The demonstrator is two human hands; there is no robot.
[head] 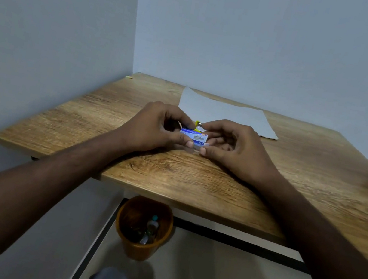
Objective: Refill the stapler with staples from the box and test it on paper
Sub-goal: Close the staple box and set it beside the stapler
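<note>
Blue-and-white staple box point(193, 136) lies long-axis left-to-right at mid-frame, its ends pinched by left hand point(153, 127) and right hand point(233, 145), equally near.

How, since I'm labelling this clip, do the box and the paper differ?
The box is small, blue and white with print; the paper is large, plain and pale. The left hand and right hand hold the box; the paper lies flat on the table, untouched. Both are rectangular.
</note>
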